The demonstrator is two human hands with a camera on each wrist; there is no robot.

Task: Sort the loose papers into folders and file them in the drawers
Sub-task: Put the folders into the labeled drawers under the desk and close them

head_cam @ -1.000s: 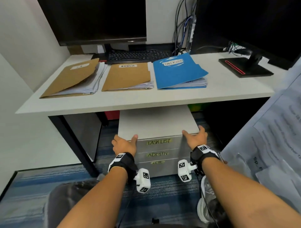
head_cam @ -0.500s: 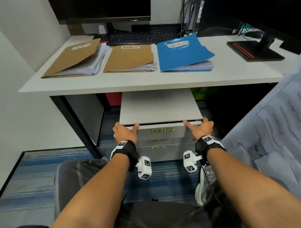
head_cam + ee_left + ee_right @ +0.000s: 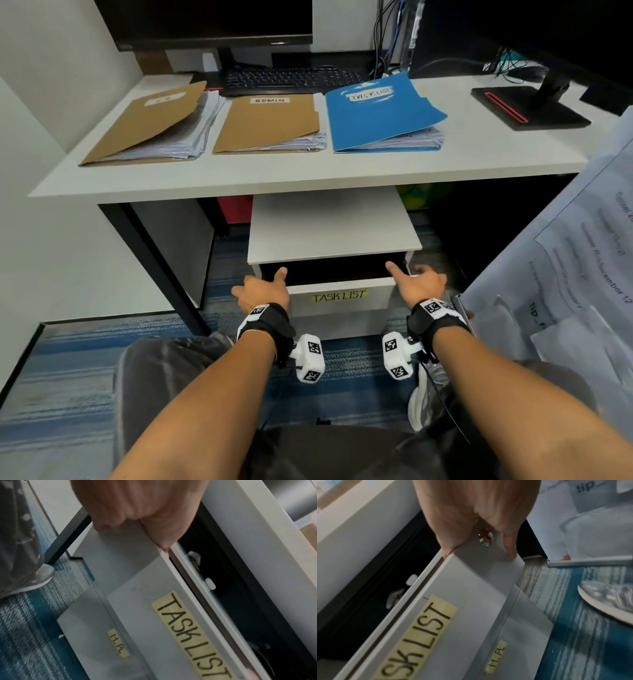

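Top drawer (image 3: 339, 301) of the white cabinet (image 3: 334, 233), labelled TASK LIST, pulled partway out under the desk (image 3: 308, 171), dark inside. Left hand (image 3: 262, 293) gripping the drawer front's left corner: thumb over the top edge, fingers curled round the side, clear in the left wrist view (image 3: 137, 504). Right hand (image 3: 416, 286) gripping the right corner likewise, thumb hooked over the top edge, fingers wrapped down the side beside a small silver lock (image 3: 485, 538). H.R. drawer (image 3: 109, 635) lower down, closed. On the desk, 3 stuffed folders in a row, near one another: a tan folder (image 3: 150, 126) at left with an unreadable label, a tan ADMIN folder (image 3: 270, 123) in the middle, a blue TASKLIST folder (image 3: 380, 113) at right. Keyboard (image 3: 291, 77) just behind them. Printed sheets (image 3: 575, 260) at the right edge of the head view.
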